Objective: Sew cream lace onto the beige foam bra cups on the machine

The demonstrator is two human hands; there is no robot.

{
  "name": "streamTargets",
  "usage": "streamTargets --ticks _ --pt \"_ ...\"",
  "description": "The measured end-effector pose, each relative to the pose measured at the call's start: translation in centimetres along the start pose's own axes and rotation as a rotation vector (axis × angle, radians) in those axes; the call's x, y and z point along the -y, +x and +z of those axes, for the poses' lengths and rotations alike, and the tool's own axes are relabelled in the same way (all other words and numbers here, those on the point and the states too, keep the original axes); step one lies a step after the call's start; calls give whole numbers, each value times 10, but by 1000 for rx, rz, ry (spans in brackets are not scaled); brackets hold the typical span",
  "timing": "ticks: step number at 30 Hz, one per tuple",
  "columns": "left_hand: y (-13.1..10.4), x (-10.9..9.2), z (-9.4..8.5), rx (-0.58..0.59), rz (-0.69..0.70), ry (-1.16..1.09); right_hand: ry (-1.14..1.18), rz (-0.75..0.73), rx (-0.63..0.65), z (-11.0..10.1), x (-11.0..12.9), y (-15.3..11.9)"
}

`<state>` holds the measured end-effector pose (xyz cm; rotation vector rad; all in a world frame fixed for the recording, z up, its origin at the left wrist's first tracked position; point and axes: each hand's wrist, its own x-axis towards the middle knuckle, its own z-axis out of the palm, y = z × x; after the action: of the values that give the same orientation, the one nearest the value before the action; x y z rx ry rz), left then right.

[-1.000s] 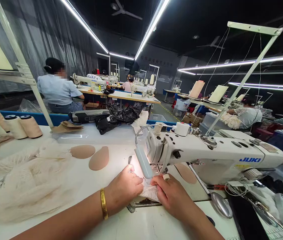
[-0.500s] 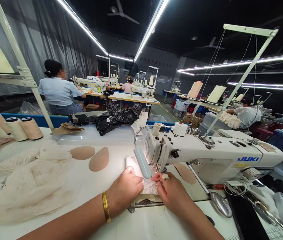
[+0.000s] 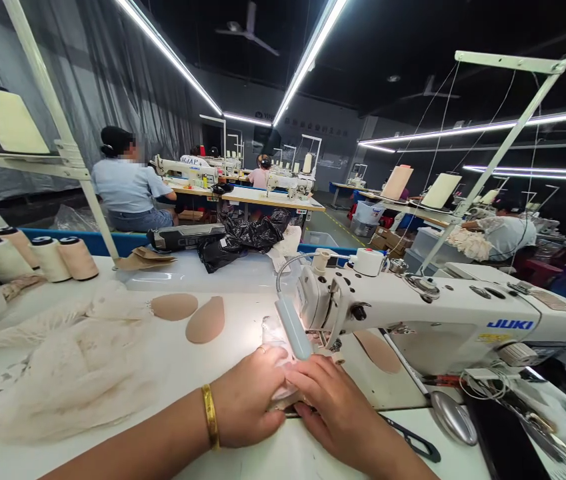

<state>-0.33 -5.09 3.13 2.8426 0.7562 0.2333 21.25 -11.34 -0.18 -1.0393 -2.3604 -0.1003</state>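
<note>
Left hand (image 3: 250, 397) and right hand (image 3: 330, 403), grip of both narrowed on pale fabric (image 3: 273, 331), lamp (image 3: 293, 328) above, sewing machine (image 3: 427, 303) alongside, 2 beige pieces (image 3: 206, 321) farther left on tabletop (image 3: 175, 363).

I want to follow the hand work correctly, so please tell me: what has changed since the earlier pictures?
The right hand has moved left, and its fingertips now seem to meet the left hand at the white fabric, which is more covered. This uncovers more of the black tool beside the right wrist. No clear letting go shows. The sewing machine, lamp and beige pieces stay put.
</note>
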Motion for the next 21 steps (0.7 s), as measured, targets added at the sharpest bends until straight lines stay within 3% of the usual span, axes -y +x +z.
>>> streamTargets --ticks 3,5,9,11,14,21 --pt "-4 -2 -6 118 2 47 -93 95 71 8 -9 -3" --pt "-3 -1 -6 118 -24 152 -146 158 110 12 -16 -6" --pt "3 5 2 64 89 196 -145 217 137 13 -23 -8" --pt "4 10 6 50 80 176 -139 227 135 13 -25 -8" --pt "2 18 11 -43 78 183 -151 243 134 15 -27 -8" --pt "6 28 26 -209 238 271 -137 266 137 14 -27 -6"
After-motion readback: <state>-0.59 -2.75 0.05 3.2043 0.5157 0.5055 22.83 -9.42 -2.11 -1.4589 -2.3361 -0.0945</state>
